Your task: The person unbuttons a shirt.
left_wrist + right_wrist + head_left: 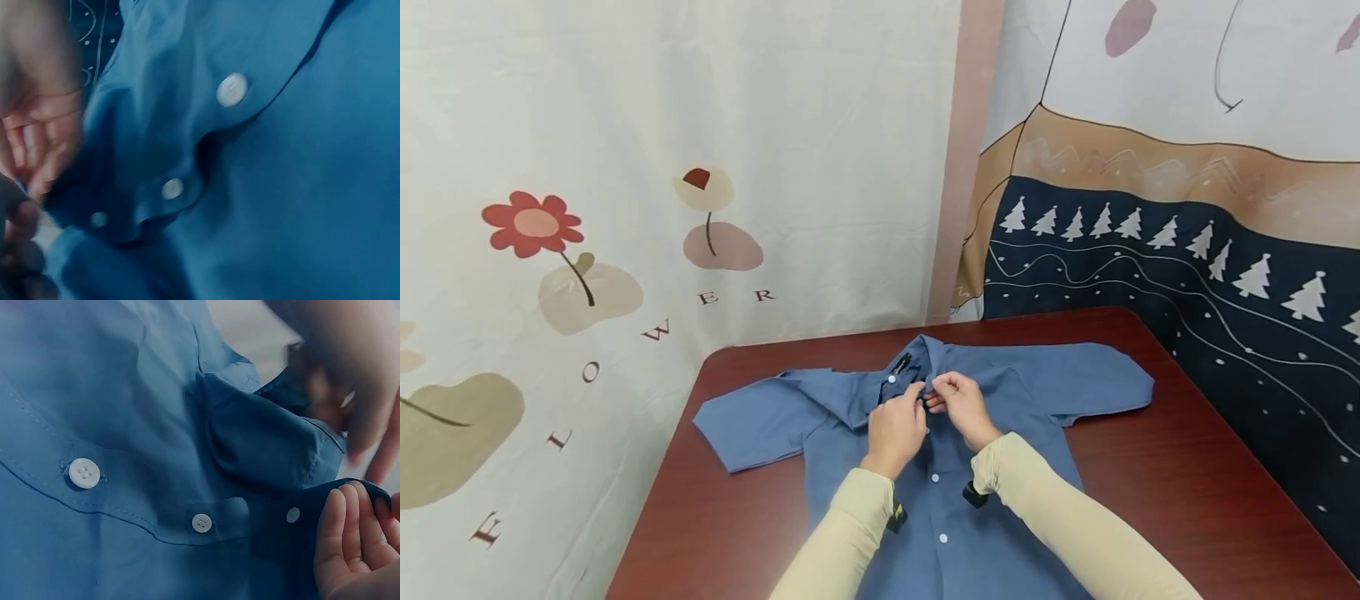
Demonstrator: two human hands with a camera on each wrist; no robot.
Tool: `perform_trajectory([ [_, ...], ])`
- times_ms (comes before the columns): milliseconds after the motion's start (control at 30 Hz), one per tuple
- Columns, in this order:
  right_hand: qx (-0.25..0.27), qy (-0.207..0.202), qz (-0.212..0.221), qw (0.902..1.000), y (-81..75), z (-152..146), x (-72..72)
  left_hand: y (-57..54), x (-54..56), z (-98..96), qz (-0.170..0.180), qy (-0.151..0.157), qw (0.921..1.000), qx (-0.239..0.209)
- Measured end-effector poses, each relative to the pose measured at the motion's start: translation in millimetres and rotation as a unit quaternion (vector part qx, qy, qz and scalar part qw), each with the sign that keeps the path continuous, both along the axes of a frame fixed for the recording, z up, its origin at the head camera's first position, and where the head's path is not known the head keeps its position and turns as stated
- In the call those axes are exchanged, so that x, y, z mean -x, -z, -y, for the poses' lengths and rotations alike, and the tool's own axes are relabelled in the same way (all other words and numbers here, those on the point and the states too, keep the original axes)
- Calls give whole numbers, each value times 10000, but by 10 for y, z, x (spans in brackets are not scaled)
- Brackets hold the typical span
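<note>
A blue short-sleeved button-up shirt [1030,379] lies front up on the table, collar toward the far edge. My right hand [962,408] pinches the front placket below the collar; in the right wrist view its fingers [353,531] curl at the fabric edge beside a white button [293,515]. Facing it, my left hand [895,429] has curled fingers at the same edge, its thumb close to the right fingertips. The left hand [350,381] is blurred in the right wrist view. More white buttons [232,89] run down the placket. The fabric between the fingertips is mostly hidden.
The dark red-brown table [741,521] extends past both sides of the shirt. Behind it hangs a pale curtain [835,125] with flower prints, and to the right a dark cloth [1150,267] with white trees. Small black devices [975,495] sit at both wrists.
</note>
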State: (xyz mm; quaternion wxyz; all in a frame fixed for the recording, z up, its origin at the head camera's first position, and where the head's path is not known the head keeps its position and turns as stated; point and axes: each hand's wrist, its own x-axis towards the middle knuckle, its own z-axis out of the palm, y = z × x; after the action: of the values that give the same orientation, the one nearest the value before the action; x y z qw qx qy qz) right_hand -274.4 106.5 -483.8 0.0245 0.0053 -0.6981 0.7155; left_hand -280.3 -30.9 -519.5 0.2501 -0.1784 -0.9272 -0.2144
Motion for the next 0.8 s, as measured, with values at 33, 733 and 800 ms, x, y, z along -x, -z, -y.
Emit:
perform_trajectory([
  [33,-56,-16,-22,10000,-5,-7,-8,28,3,-16,262,-9,9997,14],
  [733,-118,-244,-408,9988,73,-290,19,-23,209,48,1572,-17,9876,-31],
  [800,-90,-180,-358,9992,134,-335,46,-42,207,55,1687,-60,9855,-170],
])
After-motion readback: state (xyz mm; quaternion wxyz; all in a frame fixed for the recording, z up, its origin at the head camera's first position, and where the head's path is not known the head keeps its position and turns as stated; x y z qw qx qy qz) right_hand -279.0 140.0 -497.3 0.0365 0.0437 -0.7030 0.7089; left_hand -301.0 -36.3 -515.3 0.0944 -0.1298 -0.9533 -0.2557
